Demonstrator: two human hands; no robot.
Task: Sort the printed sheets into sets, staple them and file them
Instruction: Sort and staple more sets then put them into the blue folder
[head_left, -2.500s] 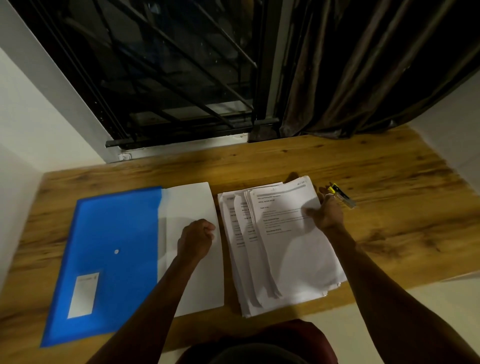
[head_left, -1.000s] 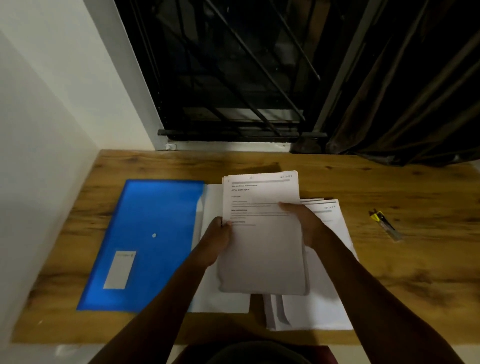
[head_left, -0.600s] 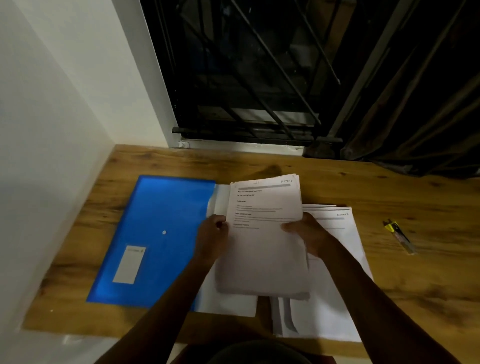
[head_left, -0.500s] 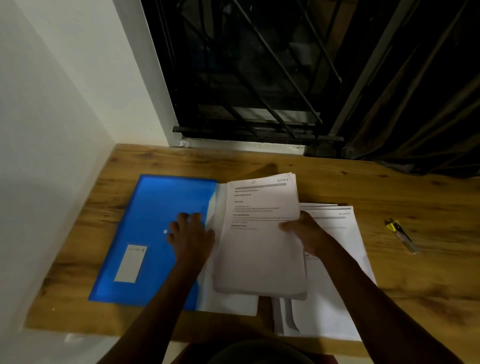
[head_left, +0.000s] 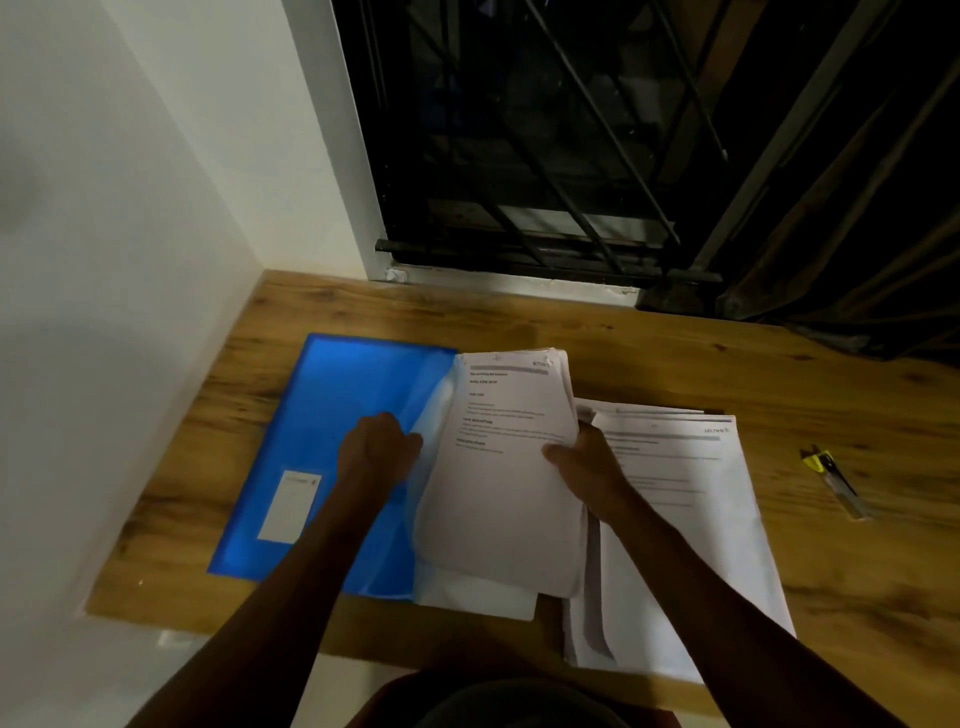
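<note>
My right hand (head_left: 584, 465) pinches the set (head_left: 498, 499), left hand (head_left: 376, 452) grips the folder (head_left: 332, 395), whose lip could snag it.

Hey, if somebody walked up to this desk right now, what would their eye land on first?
The bright blue folder at the left of the wooden desk, with the left hand gripping its open edge. Next, the set of printed sheets that the right hand holds at the folder's mouth, and the pile of sheets lying to its right.
</note>
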